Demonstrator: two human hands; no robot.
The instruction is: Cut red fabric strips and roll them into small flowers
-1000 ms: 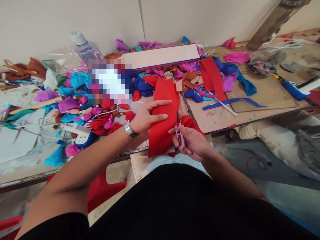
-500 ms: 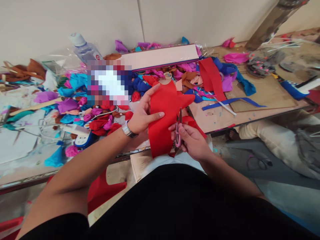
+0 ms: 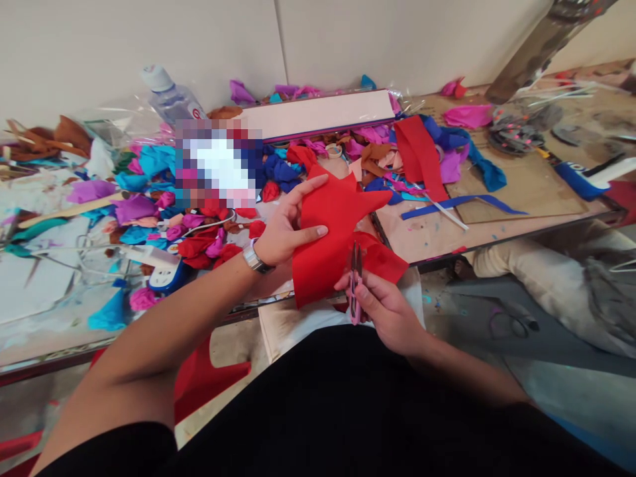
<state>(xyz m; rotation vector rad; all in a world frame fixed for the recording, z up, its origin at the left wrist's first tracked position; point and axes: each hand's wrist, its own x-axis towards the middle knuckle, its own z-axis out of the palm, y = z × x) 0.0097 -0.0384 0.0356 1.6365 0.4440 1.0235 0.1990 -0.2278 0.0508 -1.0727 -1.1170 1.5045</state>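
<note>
Grip: right hand [image 3: 390, 305] closed round pink-handled snips [image 3: 355, 285], blades pointing to 12 o'clock, tips looking slightly parted; left hand [image 3: 285, 228] holding red sheet [image 3: 328, 218] from its 9 o'clock side, thumb and index spread apart on the upper face, other fingers hidden

Clock below centred on the red sheet, 12 toward the wall

Sheet: at the near edge of the table [image 3: 412, 232], in front of the person; a pointed flap juts to 2 o'clock; lower end reaches past the table edge at about 7. Cloth or paper, cannot tell

Snips at 5 o'clock, red behind the blades; whether they touch it, cannot tell. Second red piece [image 3: 390, 255] at 4, spread beyond the right hand, just beside the snips

Left wrist: silver-banded watch [image 3: 256, 257]

Around: small pale ring-shaped roll [image 3: 334, 152] at 12, near; long white board [image 3: 322, 112] farther out, same bearing. Folded red strip [image 3: 421, 159] at 2. Narrow blue strip [image 3: 462, 207] at 3, lying across a thin white one

9 to 10 o'clock: heap of crumpled coloured scraps [image 3: 132, 207], purple, blue, pink, red. Bottle [image 3: 173, 99] with white cap at 10, tilted in view. White-and-blue power strip [image 3: 166, 273] between 8 and 9

Well apart, just past 3: another person's pale trouser leg [image 3: 531, 262]
</note>
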